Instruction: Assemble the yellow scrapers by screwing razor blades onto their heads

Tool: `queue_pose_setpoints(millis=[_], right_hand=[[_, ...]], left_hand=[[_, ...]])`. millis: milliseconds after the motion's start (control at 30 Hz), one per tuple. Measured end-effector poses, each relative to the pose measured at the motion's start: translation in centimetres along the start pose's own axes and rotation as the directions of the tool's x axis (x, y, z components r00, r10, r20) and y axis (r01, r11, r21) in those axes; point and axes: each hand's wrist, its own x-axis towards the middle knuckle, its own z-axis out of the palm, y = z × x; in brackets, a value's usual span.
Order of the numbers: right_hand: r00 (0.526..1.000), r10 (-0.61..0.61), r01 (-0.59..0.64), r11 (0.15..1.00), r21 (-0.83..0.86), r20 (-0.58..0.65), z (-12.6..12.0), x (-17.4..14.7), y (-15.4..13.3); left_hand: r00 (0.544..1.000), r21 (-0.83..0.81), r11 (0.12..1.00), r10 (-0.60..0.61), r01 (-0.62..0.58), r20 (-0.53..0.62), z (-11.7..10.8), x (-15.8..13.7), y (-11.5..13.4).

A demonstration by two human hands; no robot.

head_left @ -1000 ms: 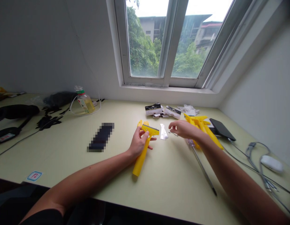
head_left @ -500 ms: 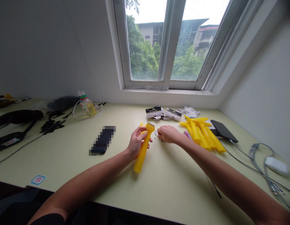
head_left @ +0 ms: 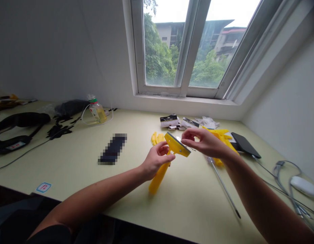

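A yellow scraper [head_left: 176, 145] with a wide flat head is in my left hand [head_left: 155, 162], whose fingers wrap its neck. Its handle slants down toward me, and a dark strip runs along the head's far edge. My right hand [head_left: 206, 141] hovers just right of the head, thumb and fingertips pinched together. Whatever sits in the pinch is too small to make out. Behind the scraper lie loose yellow head pieces [head_left: 160, 138]. Small screws [head_left: 193, 149] are partly hidden beneath my right hand. A screwdriver [head_left: 224, 184] lies under my right forearm.
Other yellow scraper parts [head_left: 224, 134] are piled at right beside a black device [head_left: 245, 145] and cables [head_left: 281, 183]. Black-and-white packaging cards [head_left: 169, 121] lie near the window. A blurred dark phone-like slab [head_left: 113, 149], a bottle [head_left: 97, 112] and a black headset [head_left: 22, 130] are at left.
My left hand has turned the scraper so its broad head faces me. My right hand has risen from the screws on the table to beside the head. The screwdriver now shows more fully.
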Motion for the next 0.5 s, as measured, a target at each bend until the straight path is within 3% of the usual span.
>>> queue_pose_setpoints(millis=[267, 500], right_hand=[[0.994, -0.094, 0.079, 0.965, -0.252, -0.047, 2.9, -0.3, -1.1], [0.996, -0.07, 0.057, 0.974, -0.219, -0.052, 3.1, 0.1, -1.1]], left_hand=[[0.997, 0.1, 0.994, 0.047, -0.052, 0.053, 0.7, -0.9, 0.0], [0.995, 0.166, 0.982, 0.075, -0.086, 0.068, 0.6, -1.0, -0.5]])
